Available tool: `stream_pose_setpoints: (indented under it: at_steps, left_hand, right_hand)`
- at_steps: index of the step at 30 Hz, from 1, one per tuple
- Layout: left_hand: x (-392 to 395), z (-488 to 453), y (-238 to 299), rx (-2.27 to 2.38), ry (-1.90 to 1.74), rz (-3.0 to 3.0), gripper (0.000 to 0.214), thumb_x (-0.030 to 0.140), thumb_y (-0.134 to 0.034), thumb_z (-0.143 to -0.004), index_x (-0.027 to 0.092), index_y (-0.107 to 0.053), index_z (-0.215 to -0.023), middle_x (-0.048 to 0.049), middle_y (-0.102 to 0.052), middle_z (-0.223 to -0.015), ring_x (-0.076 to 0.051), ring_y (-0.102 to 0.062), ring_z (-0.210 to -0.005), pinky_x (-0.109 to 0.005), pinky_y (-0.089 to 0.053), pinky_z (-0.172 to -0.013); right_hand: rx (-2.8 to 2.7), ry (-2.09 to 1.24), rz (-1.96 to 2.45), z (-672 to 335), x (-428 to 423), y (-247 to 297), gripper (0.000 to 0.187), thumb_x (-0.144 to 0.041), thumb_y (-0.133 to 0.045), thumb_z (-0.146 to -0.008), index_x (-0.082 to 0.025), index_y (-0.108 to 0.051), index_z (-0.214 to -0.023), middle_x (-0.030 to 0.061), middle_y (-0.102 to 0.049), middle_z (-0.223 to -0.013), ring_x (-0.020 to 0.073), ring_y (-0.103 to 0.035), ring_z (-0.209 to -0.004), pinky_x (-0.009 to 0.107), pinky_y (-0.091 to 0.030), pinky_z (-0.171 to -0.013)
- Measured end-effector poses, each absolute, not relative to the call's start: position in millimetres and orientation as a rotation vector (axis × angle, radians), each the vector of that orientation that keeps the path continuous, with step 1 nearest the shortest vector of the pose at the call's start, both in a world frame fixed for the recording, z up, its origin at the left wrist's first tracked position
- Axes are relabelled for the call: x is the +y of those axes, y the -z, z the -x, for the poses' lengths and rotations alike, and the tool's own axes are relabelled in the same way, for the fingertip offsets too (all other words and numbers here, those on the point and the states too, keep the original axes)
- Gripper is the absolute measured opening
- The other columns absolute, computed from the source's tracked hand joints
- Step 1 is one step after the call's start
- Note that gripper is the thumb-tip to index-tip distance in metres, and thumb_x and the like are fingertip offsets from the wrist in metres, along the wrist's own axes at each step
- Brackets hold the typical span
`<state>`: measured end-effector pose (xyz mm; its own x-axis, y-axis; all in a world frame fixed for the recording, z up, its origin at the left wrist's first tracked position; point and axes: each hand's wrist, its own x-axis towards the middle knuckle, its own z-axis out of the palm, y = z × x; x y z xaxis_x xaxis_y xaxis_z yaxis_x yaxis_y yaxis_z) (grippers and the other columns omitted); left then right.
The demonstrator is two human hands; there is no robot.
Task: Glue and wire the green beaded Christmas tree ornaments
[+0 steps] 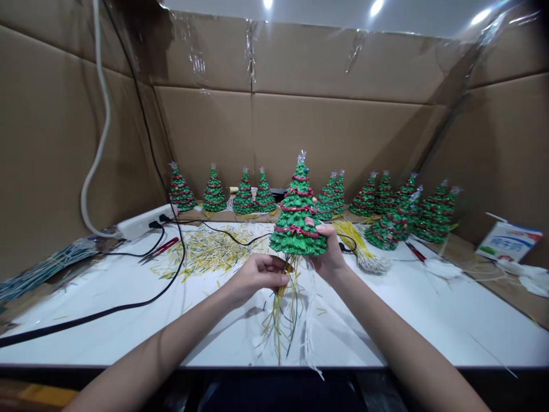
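A green Christmas tree figurine [298,214] with red garlands and a clear star is held upright above the white table. My right hand [329,254] grips its base on the right side. Below the base hang yellow, dark and white wires [278,326]. My left hand [263,277] is closed around the yellow and dark wires just under the tree. The white wires [309,332] dangle apart from that hand, down past the table's front edge. The tree's underside is hidden.
Several similar trees [243,194] stand along the back. Cut wire bits [218,249] lie left of centre, near red-handled cutters [165,247] and a white power strip [141,222]. A yellow wire bundle [358,246], red pliers [415,252] and a milk carton [509,241] are on the right. A black cable [141,302] crosses the left.
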<state>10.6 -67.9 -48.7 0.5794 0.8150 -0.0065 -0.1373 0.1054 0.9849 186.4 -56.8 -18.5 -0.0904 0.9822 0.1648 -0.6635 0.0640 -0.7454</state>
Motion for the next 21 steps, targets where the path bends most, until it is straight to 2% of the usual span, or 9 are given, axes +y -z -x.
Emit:
stream_pose_setpoints:
  at_steps: [3, 8, 16, 21]
  left_hand:
    - [-69, -10, 48, 0.656, -0.782, -1.282, 0.035, 0.025, -0.084, -0.055, 0.009, -0.07, -0.083, -0.0055, -0.067, -0.07, -0.011, -0.059, -0.059, -0.022, -0.047, -0.057]
    - [-72, -10, 43, 0.669, -0.758, -1.273, 0.036, 0.024, -0.085, -0.052, 0.008, -0.07, -0.08, -0.0057, -0.069, -0.067, -0.011, -0.06, -0.057, -0.022, -0.047, -0.056]
    - [-73, -6, 38, 0.63, -0.712, -1.355, 0.04, 0.031, -0.084, -0.057, 0.009, -0.069, -0.086, -0.0065, -0.07, -0.065, -0.017, -0.067, -0.059, -0.023, -0.047, -0.056]
    - [-74, -4, 37, 0.583, -0.699, -1.356, 0.036, 0.026, -0.082, -0.06, 0.01, -0.069, -0.09, -0.009, -0.073, -0.074, -0.017, -0.069, -0.061, -0.024, -0.049, -0.059]
  right_hand:
    - [-0.794, -1.497, 0.513, -185, -59, 17, 0.023, -0.034, -0.065, -0.06, -0.024, -0.063, -0.08, -0.005, -0.07, -0.074, 0.0162, -0.066, -0.067, 0.023, -0.054, -0.06]
    - [-0.817, -1.482, 0.577, -184, -61, 18, 0.025, -0.038, -0.064, -0.06, -0.023, -0.063, -0.08, -0.0032, -0.071, -0.076, 0.0176, -0.066, -0.066, 0.025, -0.053, -0.057]
    - [-0.786, -1.465, 0.599, -185, -61, 16, 0.026, -0.04, -0.065, -0.059, -0.025, -0.061, -0.079, -0.0051, -0.067, -0.067, 0.0164, -0.062, -0.058, 0.025, -0.049, -0.05]
    - [-0.768, -1.494, 0.558, -185, -62, 18, 0.024, -0.042, -0.063, -0.06, -0.025, -0.062, -0.078, -0.0053, -0.07, -0.074, 0.018, -0.065, -0.069, 0.028, -0.054, -0.063]
